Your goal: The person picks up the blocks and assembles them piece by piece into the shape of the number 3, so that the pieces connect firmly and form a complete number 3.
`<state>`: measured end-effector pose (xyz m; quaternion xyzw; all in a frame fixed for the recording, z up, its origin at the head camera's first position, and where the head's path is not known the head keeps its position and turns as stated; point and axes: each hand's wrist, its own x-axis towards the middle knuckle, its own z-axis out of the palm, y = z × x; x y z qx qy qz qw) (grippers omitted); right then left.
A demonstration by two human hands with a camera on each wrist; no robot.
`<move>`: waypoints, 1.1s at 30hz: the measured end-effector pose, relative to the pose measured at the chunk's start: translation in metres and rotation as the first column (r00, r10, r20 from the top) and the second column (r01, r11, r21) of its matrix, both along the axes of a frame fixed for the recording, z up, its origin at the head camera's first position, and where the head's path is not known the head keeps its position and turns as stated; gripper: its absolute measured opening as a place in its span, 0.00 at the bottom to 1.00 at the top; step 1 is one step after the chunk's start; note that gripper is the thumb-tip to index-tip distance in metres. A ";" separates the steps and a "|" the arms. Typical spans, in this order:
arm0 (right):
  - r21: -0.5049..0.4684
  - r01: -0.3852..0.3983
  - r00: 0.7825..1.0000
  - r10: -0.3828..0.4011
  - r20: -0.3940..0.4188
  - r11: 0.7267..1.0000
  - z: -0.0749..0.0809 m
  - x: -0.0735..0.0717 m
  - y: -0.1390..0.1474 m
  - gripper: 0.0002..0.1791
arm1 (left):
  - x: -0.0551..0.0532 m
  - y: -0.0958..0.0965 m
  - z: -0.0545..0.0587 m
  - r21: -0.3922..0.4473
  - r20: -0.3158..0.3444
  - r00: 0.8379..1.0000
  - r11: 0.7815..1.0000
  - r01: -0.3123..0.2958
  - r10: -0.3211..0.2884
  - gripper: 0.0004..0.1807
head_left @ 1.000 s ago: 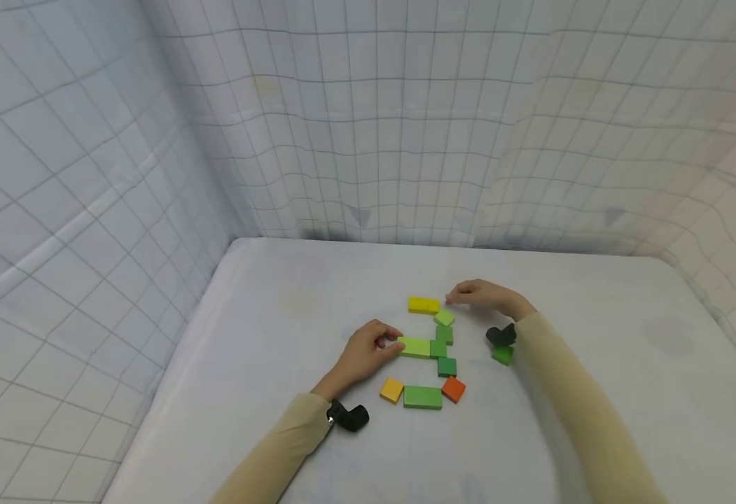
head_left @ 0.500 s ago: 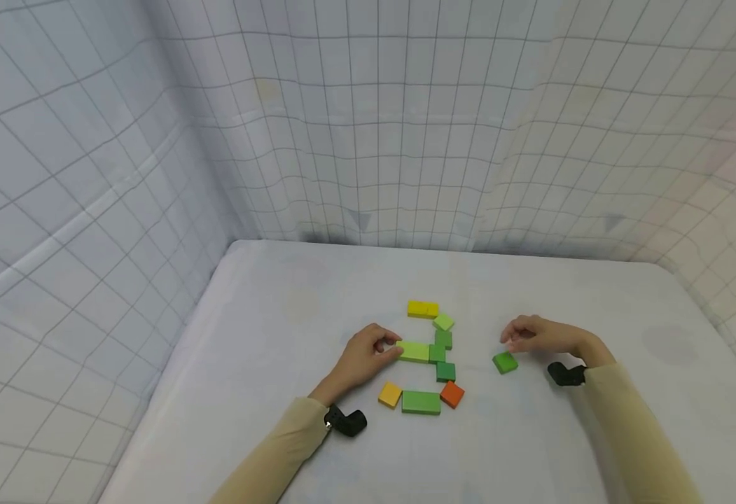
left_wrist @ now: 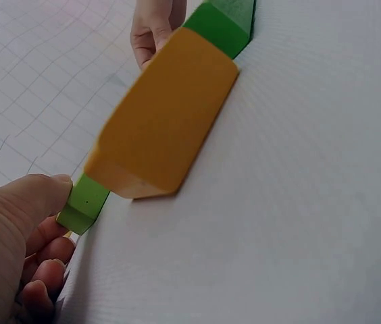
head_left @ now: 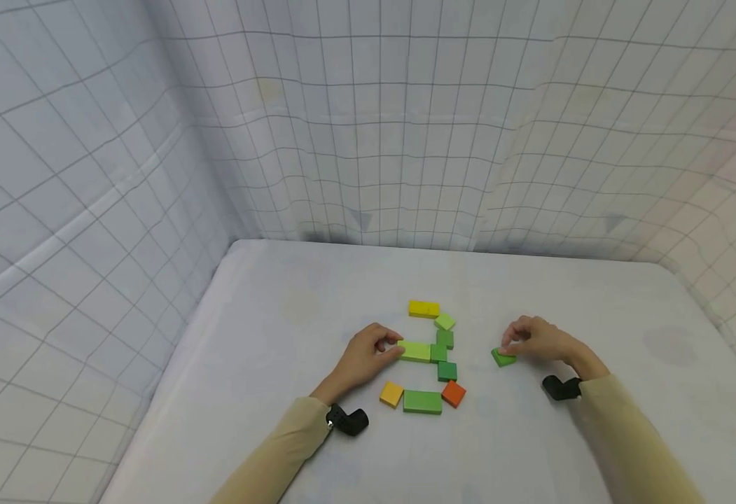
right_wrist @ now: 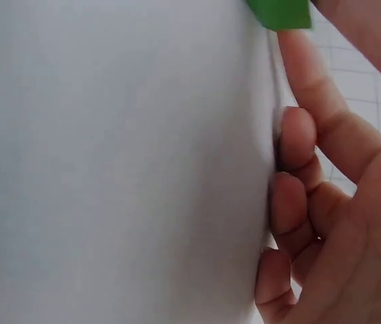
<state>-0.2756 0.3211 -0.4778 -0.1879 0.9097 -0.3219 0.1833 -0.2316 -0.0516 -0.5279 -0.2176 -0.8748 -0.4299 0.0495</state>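
Note:
My left hand (head_left: pixel 368 355) pinches the left end of a light-green rectangular block (head_left: pixel 415 351) that lies flat on the table. In the left wrist view, the thumb is on that block's near end and the fingers curl beneath. Away to the right, my right hand (head_left: pixel 536 339) holds a small green square block (head_left: pixel 503 359) between thumb and index finger. The right wrist view catches only a corner of this green block (right_wrist: pixel 284 12), the other fingers curled at the table surface. A dark-green square (head_left: pixel 438 353) borders the light-green block's right end.
A yellow block (head_left: pixel 424 309), a pale-green square (head_left: pixel 445 321), and green squares (head_left: pixel 445 339) (head_left: pixel 447 371) form a column. Nearer me lie an orange-yellow square (head_left: pixel 391 394), a green rectangle (head_left: pixel 422 402) and a red-orange square (head_left: pixel 453 393). Gridded white curtains surround the table.
My right hand has moved from beside the pale-green square, rightward and toward me, then down onto the loose green square block, which it now grips. The left hand stays at the light-green block.

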 end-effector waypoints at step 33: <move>0.021 0.306 0.947 -0.306 0.095 0.952 0.027 -0.119 -0.162 0.23 | 0.000 -0.002 0.000 -0.018 0.039 0.999 1.000 -0.001 0.002 0.12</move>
